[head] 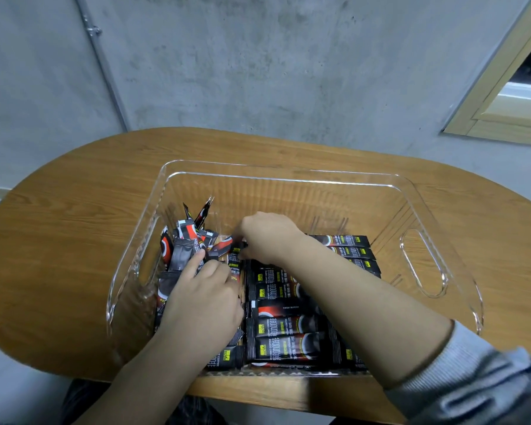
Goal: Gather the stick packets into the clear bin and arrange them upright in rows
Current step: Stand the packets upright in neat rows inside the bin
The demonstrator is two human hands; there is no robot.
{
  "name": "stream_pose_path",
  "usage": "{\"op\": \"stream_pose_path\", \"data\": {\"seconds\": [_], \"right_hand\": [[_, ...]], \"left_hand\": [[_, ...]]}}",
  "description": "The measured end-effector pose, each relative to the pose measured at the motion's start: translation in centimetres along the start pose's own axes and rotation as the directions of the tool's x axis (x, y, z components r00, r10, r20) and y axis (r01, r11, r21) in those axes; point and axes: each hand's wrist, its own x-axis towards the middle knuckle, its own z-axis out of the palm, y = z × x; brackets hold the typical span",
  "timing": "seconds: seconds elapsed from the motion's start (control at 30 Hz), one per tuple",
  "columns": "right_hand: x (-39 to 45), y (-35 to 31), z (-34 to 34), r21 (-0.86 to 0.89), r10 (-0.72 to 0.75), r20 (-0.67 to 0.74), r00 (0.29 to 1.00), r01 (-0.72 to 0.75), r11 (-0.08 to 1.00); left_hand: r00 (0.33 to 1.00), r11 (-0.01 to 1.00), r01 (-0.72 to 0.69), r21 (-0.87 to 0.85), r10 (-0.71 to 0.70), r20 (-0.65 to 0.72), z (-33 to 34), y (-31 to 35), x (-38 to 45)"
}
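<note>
Grey sleeve (pixel 485 381), pushed up my right forearm, sits closest to the lens at lower right; that arm crosses over the packets toward the left half of the clear bin (pixel 288 176).

Hands: right hand (pixel 267 237) is curled, fingertips pinching the end of one stick packet (pixel 232 250) near the middle of the bin. Left hand (pixel 204 297) lies over the loose heap with its forefinger stretched out and touching a packet; the other fingers are bent, and I cannot tell whether they grip anything beneath.

Progress, as I judge it: gathering looks finished, since I see no packets on the worktop (pixel 74 216) outside the bin. Arranging is partly done. Flat rows (pixel 292 320) of black packets fill the near and right part of the bin floor, laid side by side with labels up, plus a few more rows (pixel 347 250) behind my right forearm. These lie down; they do not stand on end. At the left end a jumbled heap (pixel 181 250) remains, packets crossing one another, two tips poking up against the left wall. Far part of the bin is bare plastic. Left to do: sort the heap and, if upright means on end, stand the rows up.

Surroundings: bin sits on a wood-grain worktop with rounded ends. Behind it a mottled grey wall (pixel 258 72) with a thin conduit (pixel 101 65) running down it, and a pale wooden frame (pixel 503 96) at upper right.
</note>
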Motion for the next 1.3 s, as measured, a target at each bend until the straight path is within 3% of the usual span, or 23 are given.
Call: {"op": "stream_pose_path", "data": {"seconds": [0.47, 0.67, 0.8, 0.87, 0.93, 1.03, 1.1, 1.3], "right_hand": [[1.4, -1.2, 0.6, 0.003, 0.042, 0.016, 0.999, -0.042, 0.999], [1.2, -0.9, 1.2, 0.198, 0.099, -0.187, 0.977, -0.061, 0.978], [-0.8, -0.1, -0.4, 0.366, 0.177, -0.436, 0.882, -0.005, 0.930], [-2.2, 0.7, -0.9, 0.435, 0.208, -0.495, 0.844, 0.032, 0.900], [-3.4, 1.6, -1.1, 0.548, 0.303, -0.472, 0.828, 0.006, 0.836], [-5.1, 3.0, -0.9, 0.791, 0.495, -0.295, 0.817, -0.082, 0.606], [-5.8, 3.8, -0.2, 0.852, 0.572, -0.206, 0.794, -0.142, 0.504], [-7.0, 4.9, 1.3, 0.847, 0.653, -0.090, 0.752, -0.287, 0.447]], "left_hand": [[1.000, 1.000, 0.000, 0.021, 0.000, -0.013, -0.2, 0.0, -0.1], [1.000, 0.999, -0.001, 0.043, 0.002, -0.030, -0.1, 0.0, 0.0], [1.000, 1.000, 0.003, 0.020, -0.002, -0.017, -0.2, 0.1, -0.1], [1.000, 1.000, 0.001, 0.010, -0.001, -0.015, -0.2, 0.0, 0.0], [1.000, 1.000, -0.001, 0.003, 0.001, -0.015, -0.2, 0.0, 0.0], [1.000, 1.000, -0.002, -0.002, 0.002, -0.013, -0.1, 0.0, -0.1], [1.000, 1.000, -0.003, 0.004, 0.003, -0.005, 0.0, -0.1, -0.1], [1.000, 1.000, 0.008, 0.012, -0.008, -0.001, 0.1, -0.1, -0.1]]}}
